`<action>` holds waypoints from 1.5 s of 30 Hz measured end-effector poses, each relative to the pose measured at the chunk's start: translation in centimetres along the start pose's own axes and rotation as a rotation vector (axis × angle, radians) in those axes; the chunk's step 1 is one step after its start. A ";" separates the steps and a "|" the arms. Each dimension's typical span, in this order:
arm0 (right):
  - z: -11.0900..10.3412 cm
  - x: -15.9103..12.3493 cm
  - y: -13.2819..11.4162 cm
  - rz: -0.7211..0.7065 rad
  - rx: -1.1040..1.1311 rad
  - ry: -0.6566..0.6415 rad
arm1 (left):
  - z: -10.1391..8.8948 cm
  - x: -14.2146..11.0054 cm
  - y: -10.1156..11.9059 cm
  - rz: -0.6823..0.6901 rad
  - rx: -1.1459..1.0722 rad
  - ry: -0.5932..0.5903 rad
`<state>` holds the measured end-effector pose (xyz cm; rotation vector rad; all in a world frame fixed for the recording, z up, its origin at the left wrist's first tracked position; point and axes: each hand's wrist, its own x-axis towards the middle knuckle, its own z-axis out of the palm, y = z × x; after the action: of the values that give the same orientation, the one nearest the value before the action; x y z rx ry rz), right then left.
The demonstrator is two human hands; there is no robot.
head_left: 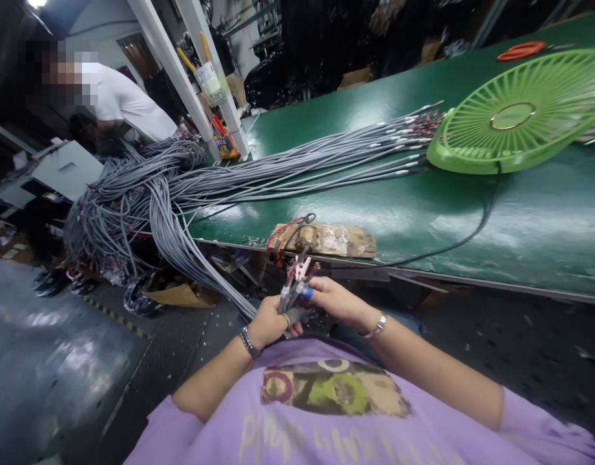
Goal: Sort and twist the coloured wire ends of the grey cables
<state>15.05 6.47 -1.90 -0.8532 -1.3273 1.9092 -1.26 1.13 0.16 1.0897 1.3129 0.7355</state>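
My left hand is closed around a bundle of grey cables near their ends, just off the bench's front edge. A dark covering shows on its thumb. My right hand is pinched at the stripped cable ends, where reddish and pale wire tips stick up; a blue band wraps one fingertip. Which single wire its fingers grip is too small to make out. Just beyond the hands, a worn wooden block with red and black leads lies at the bench edge.
A large heap of grey cables hangs over the bench's left end. More cables stretch across the green bench toward a green fan, whose black cord trails forward. Orange-handled scissors lie behind. A person in white bends at far left.
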 end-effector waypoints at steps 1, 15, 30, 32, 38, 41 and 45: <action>-0.2 -0.2 0.3 0.022 0.043 0.031 | 0.0 0.0 -0.1 0.026 -0.014 0.043; 3.2 -1.5 -0.8 -0.029 0.224 0.085 | -0.2 0.2 0.5 0.044 -0.054 0.069; 1.7 -0.2 0.7 0.035 0.199 0.248 | -0.6 -0.6 -0.4 0.116 -0.115 0.203; 1.7 -0.4 0.4 0.050 0.177 0.216 | -0.4 -0.5 -0.7 0.117 -0.108 0.244; 2.6 -1.2 -0.6 0.031 -0.021 0.099 | 0.8 -0.4 -1.0 0.111 -0.060 0.291; 2.4 -1.1 -0.4 0.038 -0.059 0.090 | 1.1 -0.6 -0.7 0.108 -0.051 0.264; 2.3 -1.2 -0.7 -0.009 -0.056 0.071 | 0.6 -0.7 0.2 0.074 -0.050 0.170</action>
<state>14.01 4.44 -0.47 -0.9324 -1.3450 1.8260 -0.74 0.46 0.53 1.0581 1.3955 0.9282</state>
